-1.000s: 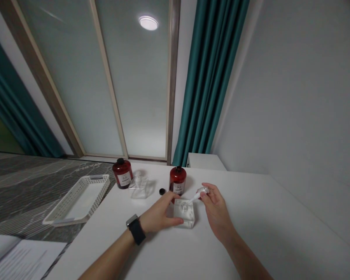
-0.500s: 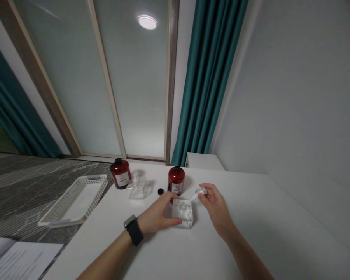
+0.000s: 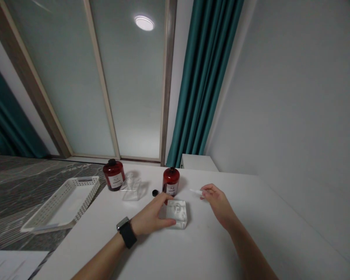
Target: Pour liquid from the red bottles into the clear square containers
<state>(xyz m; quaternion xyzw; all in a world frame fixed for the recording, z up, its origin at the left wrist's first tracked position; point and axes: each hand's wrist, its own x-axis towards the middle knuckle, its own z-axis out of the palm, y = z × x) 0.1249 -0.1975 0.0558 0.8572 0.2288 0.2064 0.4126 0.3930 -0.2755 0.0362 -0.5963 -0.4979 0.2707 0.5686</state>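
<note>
My left hand (image 3: pixel 151 217), with a black watch on its wrist, grips the left side of a clear square glass bottle (image 3: pixel 177 214) lying flat on the white table (image 3: pixel 251 241). To the right, my right hand (image 3: pixel 217 202) pinches a small white dropper (image 3: pixel 196 191), its tip pointing left, away from the glass bottle. Just behind the glass bottle stands an open dark red bottle (image 3: pixel 170 182) with a white label. Its small black cap (image 3: pixel 154 192) lies on the table to its left.
A second, capped red bottle (image 3: pixel 113 175) stands further left, beside another clear glass bottle (image 3: pixel 131 189). A white perforated basket (image 3: pixel 61 202) sits at the table's left edge. Papers (image 3: pixel 11 264) lie at the lower left. Teal curtains (image 3: pixel 201 85) hang behind.
My right hand has lifted the dropper off the glass bottle's opening and drawn it back to the right. The camera view shifted slightly; my left hand kept its hold.
</note>
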